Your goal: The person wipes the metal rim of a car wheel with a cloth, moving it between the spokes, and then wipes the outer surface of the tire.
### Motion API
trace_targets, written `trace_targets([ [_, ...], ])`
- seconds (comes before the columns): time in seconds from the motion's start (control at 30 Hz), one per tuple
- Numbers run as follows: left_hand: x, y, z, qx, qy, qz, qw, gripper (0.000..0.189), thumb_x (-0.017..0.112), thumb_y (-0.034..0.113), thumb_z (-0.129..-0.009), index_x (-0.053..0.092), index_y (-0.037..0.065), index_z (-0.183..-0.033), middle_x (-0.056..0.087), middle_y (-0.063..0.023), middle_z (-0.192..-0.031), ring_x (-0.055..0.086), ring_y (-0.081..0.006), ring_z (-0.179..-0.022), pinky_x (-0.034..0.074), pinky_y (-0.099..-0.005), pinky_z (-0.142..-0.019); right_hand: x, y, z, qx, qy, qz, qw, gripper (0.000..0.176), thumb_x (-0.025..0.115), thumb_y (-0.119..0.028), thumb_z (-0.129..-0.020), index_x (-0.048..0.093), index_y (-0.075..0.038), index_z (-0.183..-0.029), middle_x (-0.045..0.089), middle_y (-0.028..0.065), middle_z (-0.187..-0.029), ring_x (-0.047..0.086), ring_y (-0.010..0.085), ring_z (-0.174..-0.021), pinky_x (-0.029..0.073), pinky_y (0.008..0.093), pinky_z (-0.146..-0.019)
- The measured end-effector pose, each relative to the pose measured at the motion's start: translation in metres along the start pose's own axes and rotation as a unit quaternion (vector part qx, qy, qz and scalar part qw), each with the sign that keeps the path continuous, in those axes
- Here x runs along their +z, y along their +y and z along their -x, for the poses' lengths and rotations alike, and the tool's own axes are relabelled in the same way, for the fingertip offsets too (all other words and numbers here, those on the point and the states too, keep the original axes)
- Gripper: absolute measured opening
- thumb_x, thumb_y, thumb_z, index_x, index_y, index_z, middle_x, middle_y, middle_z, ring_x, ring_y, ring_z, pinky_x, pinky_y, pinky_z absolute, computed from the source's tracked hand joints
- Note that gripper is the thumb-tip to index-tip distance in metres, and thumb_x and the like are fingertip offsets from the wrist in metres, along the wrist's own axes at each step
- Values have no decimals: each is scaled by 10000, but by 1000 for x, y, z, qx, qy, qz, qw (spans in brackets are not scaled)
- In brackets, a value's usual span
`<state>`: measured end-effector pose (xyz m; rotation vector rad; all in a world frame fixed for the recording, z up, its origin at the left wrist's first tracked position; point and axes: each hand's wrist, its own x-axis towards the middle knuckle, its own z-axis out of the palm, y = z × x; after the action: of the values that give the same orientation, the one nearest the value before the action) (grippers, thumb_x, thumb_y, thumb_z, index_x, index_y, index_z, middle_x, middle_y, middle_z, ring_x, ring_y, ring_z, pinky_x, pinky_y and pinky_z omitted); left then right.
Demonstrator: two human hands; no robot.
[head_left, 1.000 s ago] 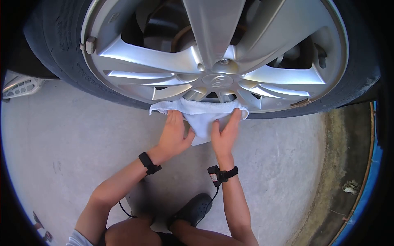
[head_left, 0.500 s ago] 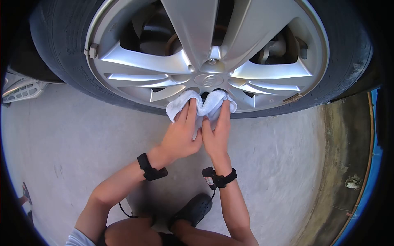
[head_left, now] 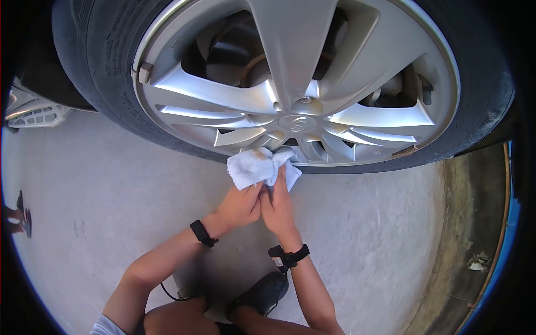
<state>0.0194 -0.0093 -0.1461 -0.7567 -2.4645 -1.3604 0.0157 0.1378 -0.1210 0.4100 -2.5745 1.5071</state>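
A white cloth (head_left: 249,168) with a brownish smudge on top is bunched between my hands, right at the lower rim of the wheel. My left hand (head_left: 240,205) grips its lower left part, the fingers curled in under the fabric. On the other side my right hand (head_left: 277,205) pinches the cloth, one finger stretched up along it. The two hands meet at the thumbs. Just beyond them stands the silver alloy wheel (head_left: 290,56), with broad spokes and a round centre cap (head_left: 297,123). The black tire (head_left: 106,72) surrounds it.
Grey concrete floor (head_left: 139,206) spreads below the wheel. A stained ledge (head_left: 446,223) with a crumpled scrap (head_left: 478,262) runs along the right. At far left another person's foot (head_left: 23,218) shows. My dark shoe (head_left: 259,293) is beneath my arms.
Both hands have drawn the cloth down from near the wheel's hub to its lower rim, bunching it with the smudge showing. The view has shifted, and more of the other person's feet shows at left.
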Motion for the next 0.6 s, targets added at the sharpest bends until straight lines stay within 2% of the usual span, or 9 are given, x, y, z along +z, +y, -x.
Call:
trace_targets([
  [0.07, 0, -1, 5, 13, -38, 20, 999, 506, 586, 41, -844, 492, -42, -1334, 586, -278, -1210, 567, -503, -1095, 482, -502, -939, 7, 10, 3, 34, -8, -92, 995, 764, 527, 27, -876, 181, 61, -1556, 300, 306, -1568, 303, 456, -1458, 244, 443, -1195],
  [0.17, -20, 21, -17, -94, -85, 150, 981, 534, 598, 27, -822, 500, -7, -1346, 588, -256, -1228, 563, -493, -1119, 471, -484, -966, -14, -18, -12, 33, -18, -153, 987, 755, 518, 53, -883, 187, 47, -1562, 399, 248, -1517, 403, 346, -1410, 291, 399, -1161],
  [0.23, -26, 27, -39, -31, -39, 172, 984, 556, 609, 26, -802, 504, 0, -1347, 596, -247, -1229, 567, -478, -1122, 461, -477, -983, -25, -22, -24, 58, -24, -240, 969, 695, 538, 35, -900, 255, 43, -1535, 464, 194, -1469, 450, 246, -1356, 324, 371, -1133],
  [0.27, -24, 29, -45, -1, -15, 183, 983, 567, 615, 25, -792, 506, 3, -1348, 600, -243, -1230, 569, -471, -1124, 456, -473, -992, -25, -21, -21, 86, -22, -255, 963, 654, 544, 26, -905, 298, 44, -1510, 482, 185, -1451, 461, 240, -1344, 332, 369, -1127],
  [0.3, -16, 29, -50, 46, 68, 172, 982, 532, 619, 42, -773, 542, 23, -1299, 635, -210, -1078, 582, -468, -1002, 479, -485, -888, -25, -19, -18, 111, -20, -268, 957, 613, 550, 17, -910, 341, 45, -1486, 500, 176, -1433, 471, 234, -1332, 340, 367, -1120],
  [0.33, -14, 25, -51, 69, 60, 161, 983, 526, 613, 40, -774, 545, 24, -1296, 632, -211, -1081, 583, -464, -994, 481, -482, -884, -26, -15, -15, 136, -17, -282, 950, 574, 556, 8, -915, 383, 46, -1461, 518, 167, -1415, 482, 227, -1320, 348, 365, -1114],
  [0.4, -11, 16, -51, 112, 45, 139, 983, 515, 603, 35, -778, 551, 25, -1290, 625, -215, -1089, 585, -457, -979, 484, -478, -875, -27, -1, -15, 109, -26, -242, 964, 442, 565, -29, -935, 498, 37, -1367, 577, 136, -1326, 519, 228, -1271, 371, 364, -1089],
  [0.5, -7, 13, -46, 80, -4, 140, 987, 540, 595, 42, -789, 516, 30, -1323, 621, -227, -1098, 593, -447, -972, 488, -473, -872, -22, 10, -11, 114, -6, -231, 966, 413, 549, -41, -947, 510, 35, -1351, 590, 137, -1296, 541, 238, -1245, 390, 370, -1072],
  [0.6, -4, 9, -52, -131, -72, 233, 961, 655, 597, 43, -824, 378, 11, -1440, 602, -252, -1113, 589, -459, -1042, 479, -465, -912, -20, 19, -33, 110, -23, -193, 975, 436, 511, -42, -962, 455, 36, -1387, 585, 175, -1288, 556, 281, -1230, 392, 381, -1073],
])
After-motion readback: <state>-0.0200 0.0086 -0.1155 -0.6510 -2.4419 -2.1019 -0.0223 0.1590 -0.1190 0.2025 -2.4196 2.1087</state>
